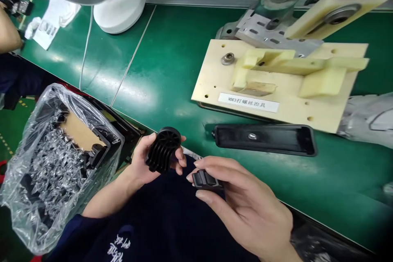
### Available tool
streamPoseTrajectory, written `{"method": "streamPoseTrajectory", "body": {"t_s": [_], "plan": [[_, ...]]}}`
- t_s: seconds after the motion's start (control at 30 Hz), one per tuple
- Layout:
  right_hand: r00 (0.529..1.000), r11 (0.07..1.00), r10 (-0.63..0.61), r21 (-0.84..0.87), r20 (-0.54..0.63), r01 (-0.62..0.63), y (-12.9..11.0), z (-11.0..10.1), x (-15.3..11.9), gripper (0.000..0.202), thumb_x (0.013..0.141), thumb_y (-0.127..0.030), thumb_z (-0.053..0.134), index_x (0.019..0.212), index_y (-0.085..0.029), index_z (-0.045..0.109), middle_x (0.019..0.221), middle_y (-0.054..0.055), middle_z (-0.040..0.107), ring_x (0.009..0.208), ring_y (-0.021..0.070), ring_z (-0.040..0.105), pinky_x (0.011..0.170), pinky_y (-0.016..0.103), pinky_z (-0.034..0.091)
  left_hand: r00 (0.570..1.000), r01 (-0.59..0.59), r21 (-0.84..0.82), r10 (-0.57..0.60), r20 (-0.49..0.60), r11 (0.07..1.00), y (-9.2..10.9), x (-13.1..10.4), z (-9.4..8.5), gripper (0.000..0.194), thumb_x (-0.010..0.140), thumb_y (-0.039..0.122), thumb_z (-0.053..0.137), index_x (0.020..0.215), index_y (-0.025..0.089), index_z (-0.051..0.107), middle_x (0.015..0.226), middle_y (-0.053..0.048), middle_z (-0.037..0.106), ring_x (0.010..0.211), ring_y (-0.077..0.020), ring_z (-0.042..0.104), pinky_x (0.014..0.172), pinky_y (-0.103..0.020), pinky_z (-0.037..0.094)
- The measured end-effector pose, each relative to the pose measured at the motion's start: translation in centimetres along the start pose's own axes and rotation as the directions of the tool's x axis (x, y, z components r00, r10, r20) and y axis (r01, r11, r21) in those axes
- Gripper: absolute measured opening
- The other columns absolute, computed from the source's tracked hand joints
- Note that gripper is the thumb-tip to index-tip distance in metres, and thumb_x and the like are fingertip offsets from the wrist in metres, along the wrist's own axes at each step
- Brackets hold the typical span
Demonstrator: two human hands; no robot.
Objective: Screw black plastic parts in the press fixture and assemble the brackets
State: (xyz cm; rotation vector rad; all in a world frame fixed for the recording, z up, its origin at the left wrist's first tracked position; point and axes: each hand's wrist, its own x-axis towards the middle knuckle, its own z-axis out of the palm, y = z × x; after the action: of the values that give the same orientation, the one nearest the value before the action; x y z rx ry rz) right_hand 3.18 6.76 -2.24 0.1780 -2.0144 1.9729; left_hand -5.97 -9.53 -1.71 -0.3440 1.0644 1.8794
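My left hand (144, 159) holds a black ribbed plastic part (164, 149) with a round, spoked end pointing up. Fingers wrap it from behind and from the side. A smaller black block-shaped part (205, 180) is pinched between the thumb and fingers of my right hand (245, 200). The two parts are apart, a short gap between them, over the table's front edge. Beyond my right hand lies a shallow black tray (265, 139) with a small shiny piece in it. The lower end of the block is hidden in my palm.
A cream fixture plate (208, 77) with a label and yellow blocks stands on the green table (172, 65). At left, a plastic-lined bin (61, 163) holds many dark parts in clear wrap. A fan (119, 6) stands at the back. Another person's arm (9, 30) shows far left.
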Motion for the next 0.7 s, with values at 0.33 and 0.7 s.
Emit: {"method": "streamPoseTrajectory", "body": {"t_s": [0.33, 0.7], "plan": [[0.990, 0.934, 0.131, 0.328, 0.047, -0.139, 0.6, 0.8, 0.4, 0.039, 0.081, -0.018, 0.071, 0.117, -0.032, 0.063, 0.110, 0.005, 0.066, 0.095, 0.0209, 0.067, 0.081, 0.040, 0.059, 0.978, -0.202, 0.259, 0.182, 0.100, 0.944, -1.8, -1.6, 0.5, 0.052, 0.081, 0.058, 0.052, 0.098, 0.013, 0.072, 0.066, -0.007, 0.067, 0.062, -0.0219, 0.062, 0.061, -0.033, 0.049], [0.971, 0.996, -0.026, -0.085, -0.237, 0.006, 1.2, 1.7, -1.1, 0.049, 0.075, -0.015, 0.077, 0.121, -0.027, 0.061, 0.109, 0.006, 0.059, 0.084, 0.0147, 0.060, 0.075, 0.029, 0.055, 0.924, -0.372, 0.551, 0.242, 0.295, 0.747, -1.9, -1.6, -0.2, 0.044, 0.089, 0.053, 0.051, 0.104, 0.015, 0.068, 0.087, -0.008, 0.063, 0.081, -0.0207, 0.057, 0.076, -0.033, 0.047]]}}
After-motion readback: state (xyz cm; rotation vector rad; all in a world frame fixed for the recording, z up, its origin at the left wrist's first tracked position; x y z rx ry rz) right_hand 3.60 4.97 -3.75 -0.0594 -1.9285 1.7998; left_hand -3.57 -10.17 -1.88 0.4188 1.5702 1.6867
